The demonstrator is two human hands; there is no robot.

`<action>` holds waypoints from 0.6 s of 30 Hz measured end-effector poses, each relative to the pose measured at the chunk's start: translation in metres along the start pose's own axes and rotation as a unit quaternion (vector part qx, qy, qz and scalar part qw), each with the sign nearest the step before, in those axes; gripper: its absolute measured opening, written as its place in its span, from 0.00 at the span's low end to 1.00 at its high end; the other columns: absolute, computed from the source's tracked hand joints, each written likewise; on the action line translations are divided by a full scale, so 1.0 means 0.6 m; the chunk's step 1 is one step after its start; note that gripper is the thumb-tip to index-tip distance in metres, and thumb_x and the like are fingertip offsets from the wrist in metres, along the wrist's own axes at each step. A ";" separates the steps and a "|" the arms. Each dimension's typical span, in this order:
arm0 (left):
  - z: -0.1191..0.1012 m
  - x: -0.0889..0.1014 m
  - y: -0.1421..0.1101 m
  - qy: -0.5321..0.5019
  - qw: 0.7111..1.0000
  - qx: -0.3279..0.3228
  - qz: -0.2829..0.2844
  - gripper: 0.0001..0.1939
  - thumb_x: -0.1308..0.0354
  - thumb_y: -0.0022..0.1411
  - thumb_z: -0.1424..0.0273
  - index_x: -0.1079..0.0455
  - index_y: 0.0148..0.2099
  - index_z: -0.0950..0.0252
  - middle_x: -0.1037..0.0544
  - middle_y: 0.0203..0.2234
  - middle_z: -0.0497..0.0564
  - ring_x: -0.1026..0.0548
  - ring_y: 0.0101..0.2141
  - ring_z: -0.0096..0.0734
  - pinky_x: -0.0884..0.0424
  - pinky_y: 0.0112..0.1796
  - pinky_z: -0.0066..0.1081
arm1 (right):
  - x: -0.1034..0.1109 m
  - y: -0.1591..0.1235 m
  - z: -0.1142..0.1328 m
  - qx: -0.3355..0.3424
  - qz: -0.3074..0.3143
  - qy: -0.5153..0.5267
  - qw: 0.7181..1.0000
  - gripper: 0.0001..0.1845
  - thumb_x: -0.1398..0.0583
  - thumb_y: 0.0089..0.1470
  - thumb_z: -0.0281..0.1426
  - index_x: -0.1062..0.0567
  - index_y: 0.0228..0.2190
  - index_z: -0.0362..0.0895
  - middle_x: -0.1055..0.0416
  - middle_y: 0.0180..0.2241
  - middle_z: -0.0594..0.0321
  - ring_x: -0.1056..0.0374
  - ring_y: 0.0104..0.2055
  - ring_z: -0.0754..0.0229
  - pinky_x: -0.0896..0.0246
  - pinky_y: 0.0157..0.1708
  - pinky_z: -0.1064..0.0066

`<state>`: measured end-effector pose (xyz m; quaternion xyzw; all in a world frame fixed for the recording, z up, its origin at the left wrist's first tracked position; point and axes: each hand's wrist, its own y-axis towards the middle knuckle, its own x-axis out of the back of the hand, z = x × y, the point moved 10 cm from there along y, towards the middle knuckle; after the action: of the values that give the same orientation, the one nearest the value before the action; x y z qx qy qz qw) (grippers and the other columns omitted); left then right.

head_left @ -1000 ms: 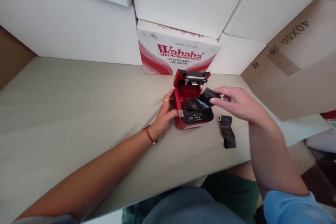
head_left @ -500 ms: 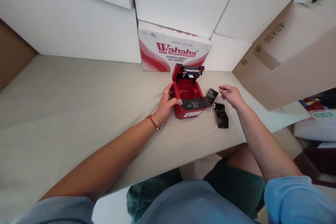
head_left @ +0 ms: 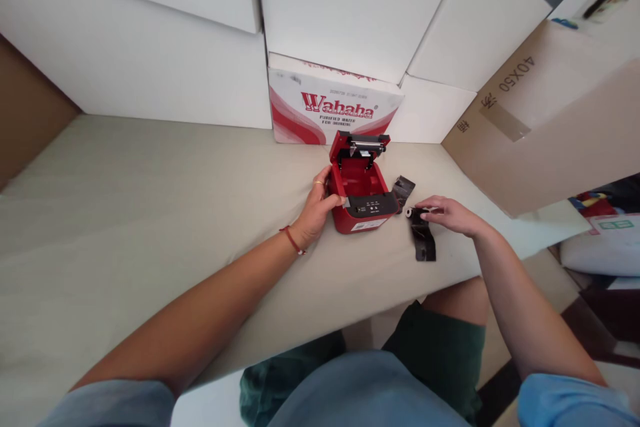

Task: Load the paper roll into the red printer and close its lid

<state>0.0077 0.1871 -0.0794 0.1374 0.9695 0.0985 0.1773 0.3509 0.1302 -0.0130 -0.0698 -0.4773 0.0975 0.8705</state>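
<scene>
A: Where is the printer (head_left: 365,203) sitting?

B: It's resting upright on the table (head_left: 175,200), right of the middle, and its lid (head_left: 360,145) is standing open at the far side, showing the red inside.

A: And what is the left hand (head_left: 315,207) doing?

B: It's gripping the printer's left side, the thumb pressing by the near left corner of the top and the fingers wrapping along the side. That hand is wearing a ring (head_left: 319,182), and a red bracelet (head_left: 293,240) is circling the wrist.

A: How about the right hand (head_left: 450,215)?

B: It's reaching in from the right, thumb and fingers bending, only slightly apart, at the coiled end of the near roll (head_left: 423,237). I can't tell whether they're pinching it.

A: That black strip is unwinding towards the near edge, isn't it?

B: Yes, and it's lying on the table. The far roll (head_left: 403,192) is lying between it and the printer, just beside the printer's right side.

A: What's standing beyond?

B: A Wahaha box (head_left: 335,107) is standing behind the printer, below white boxes (head_left: 345,7). A brown carton (head_left: 540,127) is leaning at the far right.
</scene>
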 end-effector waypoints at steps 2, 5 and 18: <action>0.002 0.000 -0.002 -0.019 1.000 0.020 -0.001 0.48 0.36 0.56 0.66 0.44 0.78 0.52 0.36 0.78 0.52 0.37 0.76 0.55 0.39 0.76 0.57 | -0.009 0.007 0.002 0.008 0.016 -0.020 1.000 0.22 0.32 0.57 0.42 0.11 0.51 0.50 0.15 0.54 0.52 0.20 0.56 0.46 0.25 0.61 0.53; -0.006 0.000 -0.006 -0.018 1.000 0.025 -0.002 0.48 0.36 0.56 0.66 0.44 0.78 0.53 0.37 0.79 0.52 0.39 0.78 0.55 0.41 0.77 0.57 | -0.022 0.017 0.005 0.014 0.026 -0.052 0.998 0.23 0.32 0.55 0.39 0.11 0.51 0.48 0.15 0.53 0.48 0.22 0.57 0.41 0.29 0.65 0.45; -0.017 0.002 -0.019 -0.015 0.999 0.039 0.004 0.48 0.35 0.59 0.65 0.44 0.79 0.51 0.40 0.81 0.51 0.42 0.79 0.56 0.42 0.77 0.59 | 0.028 -0.021 0.224 0.121 0.208 0.138 0.961 0.25 0.28 0.61 0.48 0.12 0.54 0.47 0.13 0.44 0.59 0.20 0.41 0.56 0.26 0.42 0.67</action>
<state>0.0001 0.1752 -0.0733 0.1500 0.9692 0.0592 0.1862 0.2474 0.1258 0.0752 -0.0743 -0.3124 0.3227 0.8903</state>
